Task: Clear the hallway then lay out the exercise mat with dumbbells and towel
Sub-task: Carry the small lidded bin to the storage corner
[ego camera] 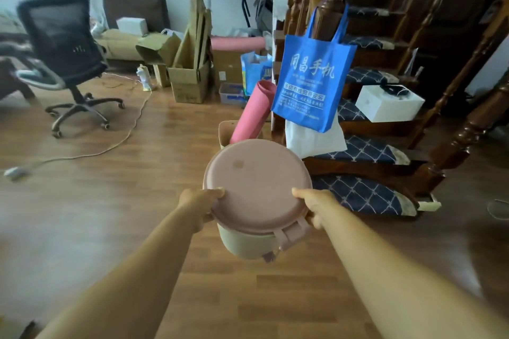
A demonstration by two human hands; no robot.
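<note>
While left hand [203,205] and right hand [311,203] both grip the lidded bin [256,181] by its rim — rolled mat [252,113] just beyond at 12 o'clock — carry it level, set down clear of the cable [124,138] at 10 o'clock.

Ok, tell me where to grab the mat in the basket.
Grip the mat round its upper half, coming from the left: it stands tilted in the basket, top leaning right toward the blue bag, so its left side is free. The left hand and right hand hold the bin; set that down first.
</note>
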